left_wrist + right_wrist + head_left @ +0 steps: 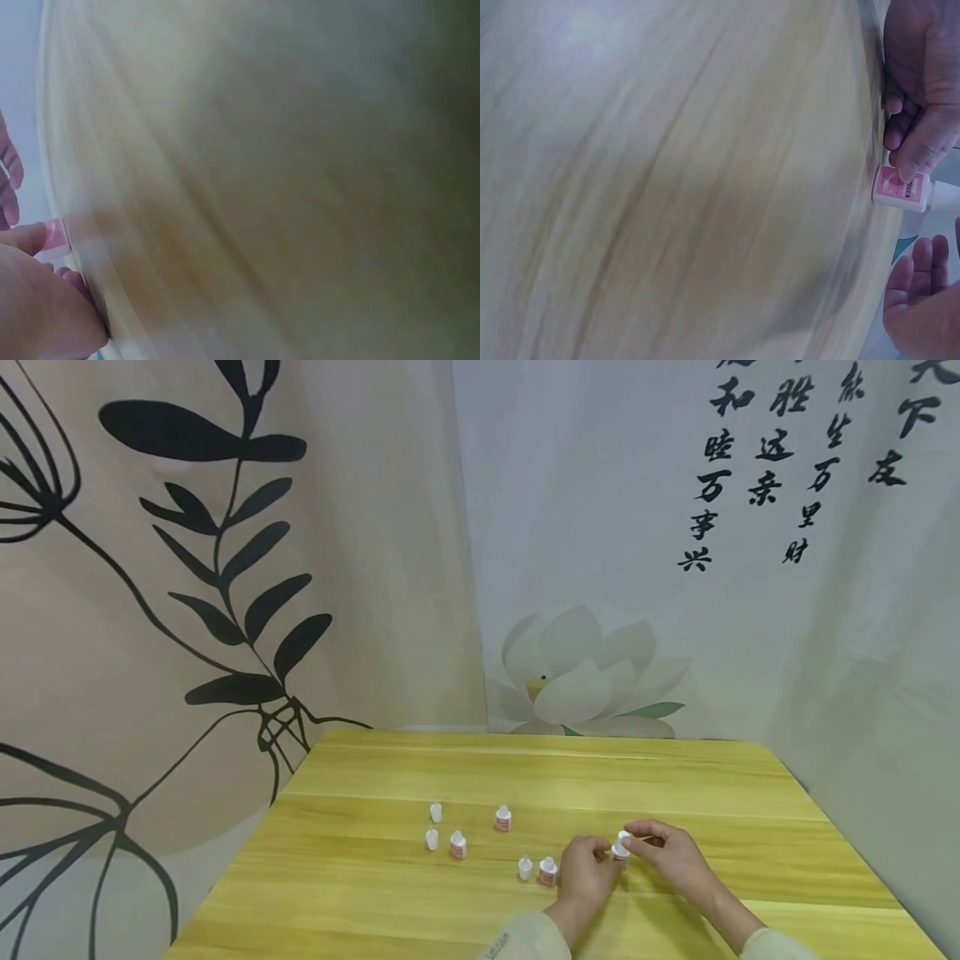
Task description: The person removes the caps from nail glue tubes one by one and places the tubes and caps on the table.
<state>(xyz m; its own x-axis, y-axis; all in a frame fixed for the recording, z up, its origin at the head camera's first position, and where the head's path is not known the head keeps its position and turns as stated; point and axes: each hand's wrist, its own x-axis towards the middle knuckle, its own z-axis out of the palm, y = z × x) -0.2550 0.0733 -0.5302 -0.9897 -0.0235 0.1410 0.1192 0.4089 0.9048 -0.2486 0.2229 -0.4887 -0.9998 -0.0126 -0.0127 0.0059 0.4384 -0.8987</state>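
My left hand (588, 878) grips a small white bottle (900, 187) with a pink label, its thumb on the label in the right wrist view. The bottle stands upright at the right part of the table, its base close to the wood. At its top, my right hand (667, 853) pinches the white cap (624, 838) between thumb and forefinger. Just left of my left hand stands another pink-labelled bottle (547, 872), with a loose white cap (525, 868) beside it. In the left wrist view, the left hand (45, 304) shows only at the lower left edge.
Farther left on the wooden table (337, 877) stand two more small bottles, a nearer bottle (458, 845) and a farther bottle (503, 818). Two white caps, a nearer cap (431, 840) and a farther cap (436, 812), stand left of them. A printed curtain (390, 568) hangs behind the table.
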